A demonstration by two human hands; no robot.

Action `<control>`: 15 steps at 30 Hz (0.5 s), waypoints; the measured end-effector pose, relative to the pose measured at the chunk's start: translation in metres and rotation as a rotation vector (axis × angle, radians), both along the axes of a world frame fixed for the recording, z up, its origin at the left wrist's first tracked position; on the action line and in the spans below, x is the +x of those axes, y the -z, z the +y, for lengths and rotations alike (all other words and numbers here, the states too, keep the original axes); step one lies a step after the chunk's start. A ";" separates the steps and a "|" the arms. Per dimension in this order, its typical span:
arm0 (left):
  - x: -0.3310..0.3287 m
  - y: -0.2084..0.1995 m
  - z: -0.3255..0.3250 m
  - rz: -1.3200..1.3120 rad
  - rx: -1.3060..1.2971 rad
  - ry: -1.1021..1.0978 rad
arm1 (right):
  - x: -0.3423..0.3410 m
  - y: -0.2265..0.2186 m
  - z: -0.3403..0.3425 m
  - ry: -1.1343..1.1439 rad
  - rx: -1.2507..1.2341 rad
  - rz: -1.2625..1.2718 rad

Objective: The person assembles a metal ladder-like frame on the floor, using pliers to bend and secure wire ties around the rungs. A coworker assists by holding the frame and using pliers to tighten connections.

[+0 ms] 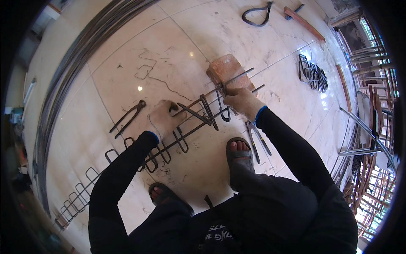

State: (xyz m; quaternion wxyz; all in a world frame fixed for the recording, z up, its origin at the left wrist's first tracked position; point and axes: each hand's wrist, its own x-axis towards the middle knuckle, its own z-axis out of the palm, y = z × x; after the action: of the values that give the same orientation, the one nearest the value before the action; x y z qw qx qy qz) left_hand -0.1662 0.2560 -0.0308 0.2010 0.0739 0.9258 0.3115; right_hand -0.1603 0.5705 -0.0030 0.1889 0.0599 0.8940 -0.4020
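Observation:
A long cage of steel bars (pixel 192 127) threaded with bent rectangular stirrups (pixel 182 142) runs from the lower left to the upper centre. Its far end rests on a red brick (pixel 228 70). My right hand (pixel 243 103), in a pale glove with a blue cuff, is closed on a stirrup by the bars, beside the brick. My left hand (pixel 165 117), gloved alike, is curled just left of a tilted stirrup (pixel 205 111); what lies in its fingers is hidden. A thin wire (pixel 149 120) shows along its wrist side.
Pincers (pixel 127 118) lie left of my left hand. Yellow-and-black handled pliers (pixel 258 142) lie by my right foot. Long rods (pixel 69 63) curve along the left. A pile of stirrups (pixel 313 74), a wooden strip (pixel 306 25) and a black loop (pixel 256 17) lie farther off.

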 end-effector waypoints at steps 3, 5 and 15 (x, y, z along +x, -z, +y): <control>-0.018 0.006 0.017 0.169 0.317 -0.167 | -0.015 -0.006 0.016 0.169 -0.559 -0.531; -0.037 -0.007 0.042 0.166 0.272 -0.108 | -0.020 0.003 0.020 0.356 -0.758 -0.718; -0.086 0.017 0.131 -0.437 0.315 0.052 | -0.013 0.003 0.023 0.325 -0.998 -0.792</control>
State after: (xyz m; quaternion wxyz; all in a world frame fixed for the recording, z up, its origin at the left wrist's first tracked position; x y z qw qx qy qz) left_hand -0.2524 0.3874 -0.0481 0.3898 0.0592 0.7983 0.4552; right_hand -0.1737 0.5934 -0.0060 0.4456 0.2429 0.4427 -0.7392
